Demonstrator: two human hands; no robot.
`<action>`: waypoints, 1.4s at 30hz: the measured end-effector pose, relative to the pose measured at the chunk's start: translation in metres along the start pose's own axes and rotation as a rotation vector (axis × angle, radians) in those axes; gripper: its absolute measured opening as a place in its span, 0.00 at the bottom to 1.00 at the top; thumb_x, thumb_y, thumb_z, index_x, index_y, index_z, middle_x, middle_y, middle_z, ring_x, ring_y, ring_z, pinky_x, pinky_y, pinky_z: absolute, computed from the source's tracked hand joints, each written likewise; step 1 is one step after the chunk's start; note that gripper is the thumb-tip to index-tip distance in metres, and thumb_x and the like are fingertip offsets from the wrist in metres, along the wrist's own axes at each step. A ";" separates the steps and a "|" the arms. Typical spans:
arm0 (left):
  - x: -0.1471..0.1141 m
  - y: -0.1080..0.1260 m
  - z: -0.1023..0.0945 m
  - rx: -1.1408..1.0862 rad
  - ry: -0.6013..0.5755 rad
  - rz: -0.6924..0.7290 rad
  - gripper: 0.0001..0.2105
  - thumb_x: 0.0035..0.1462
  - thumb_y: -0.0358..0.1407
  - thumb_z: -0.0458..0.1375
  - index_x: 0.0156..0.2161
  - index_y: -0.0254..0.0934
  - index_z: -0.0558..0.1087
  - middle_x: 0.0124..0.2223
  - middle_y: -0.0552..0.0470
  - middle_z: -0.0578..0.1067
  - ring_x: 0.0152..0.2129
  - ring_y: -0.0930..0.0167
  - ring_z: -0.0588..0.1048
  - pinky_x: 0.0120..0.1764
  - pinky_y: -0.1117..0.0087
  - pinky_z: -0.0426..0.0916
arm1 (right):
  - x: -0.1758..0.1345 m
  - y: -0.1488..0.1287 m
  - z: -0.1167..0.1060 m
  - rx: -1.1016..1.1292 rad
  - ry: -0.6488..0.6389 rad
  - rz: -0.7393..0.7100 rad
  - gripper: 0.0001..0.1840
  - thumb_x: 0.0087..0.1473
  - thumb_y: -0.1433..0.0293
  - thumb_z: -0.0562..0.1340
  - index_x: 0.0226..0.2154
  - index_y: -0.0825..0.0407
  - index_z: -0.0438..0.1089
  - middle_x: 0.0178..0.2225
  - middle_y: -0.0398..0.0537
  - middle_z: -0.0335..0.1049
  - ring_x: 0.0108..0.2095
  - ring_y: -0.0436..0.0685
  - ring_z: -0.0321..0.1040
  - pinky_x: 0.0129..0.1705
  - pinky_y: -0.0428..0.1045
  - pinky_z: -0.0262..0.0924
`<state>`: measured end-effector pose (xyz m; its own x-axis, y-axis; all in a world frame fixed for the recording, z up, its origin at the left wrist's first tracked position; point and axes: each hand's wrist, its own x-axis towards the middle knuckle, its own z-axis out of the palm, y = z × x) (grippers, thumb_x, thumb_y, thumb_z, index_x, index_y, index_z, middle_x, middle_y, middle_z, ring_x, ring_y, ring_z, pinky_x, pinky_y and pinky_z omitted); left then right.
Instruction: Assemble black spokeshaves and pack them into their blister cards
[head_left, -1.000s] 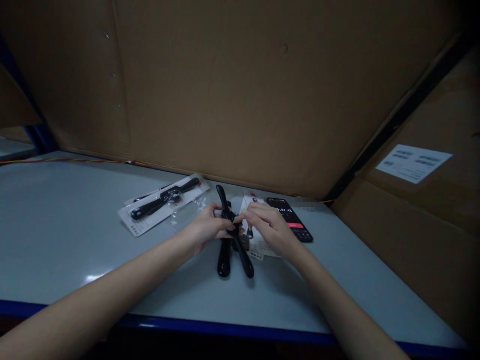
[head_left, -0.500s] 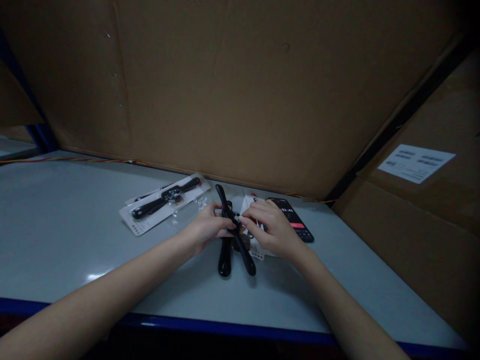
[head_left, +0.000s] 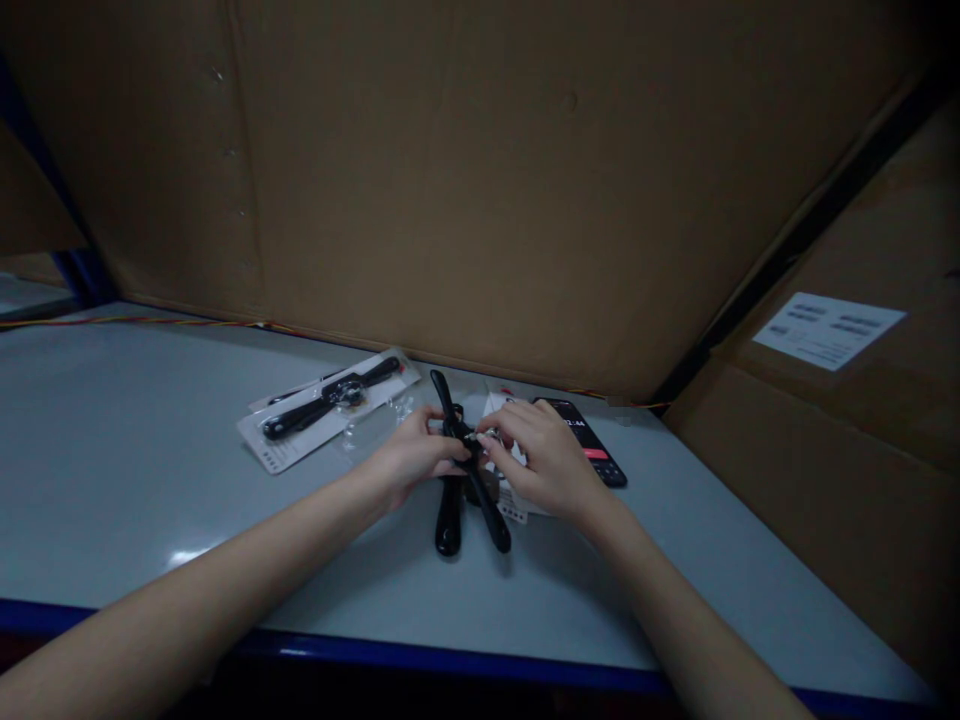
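Observation:
My left hand [head_left: 416,452] is closed around the middle of a black two-handled spokeshave [head_left: 492,515], which slants over the table. My right hand [head_left: 549,455] has its thumb and fingers pinched at the spokeshave's centre, on a small shiny part whose kind I cannot make out. Beneath lies a second black spokeshave [head_left: 448,525], partly covered by the held one and my left hand. A dark rounded piece [head_left: 484,487] shows between the handles.
Packaged spokeshaves [head_left: 300,412] on white cards lie left of my hands, with crumpled clear plastic [head_left: 367,430] beside them. A phone [head_left: 604,450] showing a timer lies behind my right hand. Cardboard [head_left: 465,200] walls the back; a cardboard side [head_left: 825,450] stands right.
My right fingertips have shifted slightly at the spokeshave's centre, and more of the shiny part shows. My left hand keeps its hold. The phone's timer has advanced.

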<state>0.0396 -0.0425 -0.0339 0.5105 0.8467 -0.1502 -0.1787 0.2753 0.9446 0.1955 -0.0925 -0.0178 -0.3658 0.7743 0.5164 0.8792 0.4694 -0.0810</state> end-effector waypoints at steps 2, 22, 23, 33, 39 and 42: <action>0.000 0.000 0.000 0.005 0.010 0.008 0.20 0.38 0.19 0.59 0.39 0.32 0.60 0.30 0.49 0.73 0.25 0.70 0.75 0.31 0.69 0.72 | 0.000 0.000 0.002 -0.003 0.001 0.014 0.05 0.52 0.69 0.56 0.31 0.52 0.65 0.27 0.44 0.66 0.31 0.53 0.60 0.34 0.49 0.45; -0.002 0.002 0.001 -0.018 -0.047 -0.002 0.20 0.39 0.19 0.57 0.39 0.33 0.60 0.29 0.50 0.72 0.24 0.71 0.75 0.34 0.64 0.71 | -0.001 0.004 -0.001 0.027 -0.031 -0.064 0.16 0.52 0.72 0.55 0.44 0.47 0.66 0.31 0.45 0.66 0.33 0.53 0.61 0.34 0.49 0.46; -0.003 0.003 0.002 -0.017 -0.043 -0.007 0.20 0.39 0.19 0.57 0.39 0.32 0.60 0.29 0.50 0.72 0.24 0.71 0.75 0.34 0.64 0.71 | -0.001 0.004 -0.002 0.023 -0.043 -0.078 0.15 0.52 0.72 0.56 0.44 0.46 0.67 0.31 0.45 0.66 0.33 0.53 0.61 0.34 0.49 0.46; -0.002 0.000 0.000 0.093 -0.021 -0.025 0.23 0.37 0.19 0.59 0.41 0.33 0.60 0.28 0.52 0.72 0.25 0.70 0.76 0.34 0.66 0.71 | 0.001 0.006 -0.001 -0.035 -0.055 -0.058 0.07 0.54 0.66 0.56 0.32 0.51 0.67 0.29 0.44 0.66 0.32 0.53 0.61 0.35 0.48 0.44; -0.002 -0.001 0.000 0.094 -0.011 -0.008 0.23 0.37 0.19 0.59 0.40 0.33 0.60 0.30 0.51 0.72 0.25 0.71 0.75 0.32 0.68 0.71 | 0.001 -0.001 0.000 -0.025 -0.030 -0.020 0.09 0.54 0.66 0.56 0.25 0.52 0.64 0.25 0.44 0.64 0.29 0.52 0.59 0.34 0.49 0.44; -0.003 0.001 0.000 0.109 0.001 -0.013 0.22 0.37 0.19 0.58 0.40 0.33 0.61 0.29 0.51 0.72 0.25 0.72 0.75 0.31 0.70 0.71 | 0.000 -0.003 0.000 0.061 -0.042 -0.033 0.09 0.54 0.69 0.54 0.25 0.52 0.65 0.24 0.43 0.63 0.29 0.52 0.59 0.33 0.48 0.45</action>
<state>0.0380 -0.0445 -0.0321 0.5112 0.8439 -0.1629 -0.0795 0.2352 0.9687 0.1925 -0.0939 -0.0169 -0.4084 0.7744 0.4832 0.8466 0.5193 -0.1167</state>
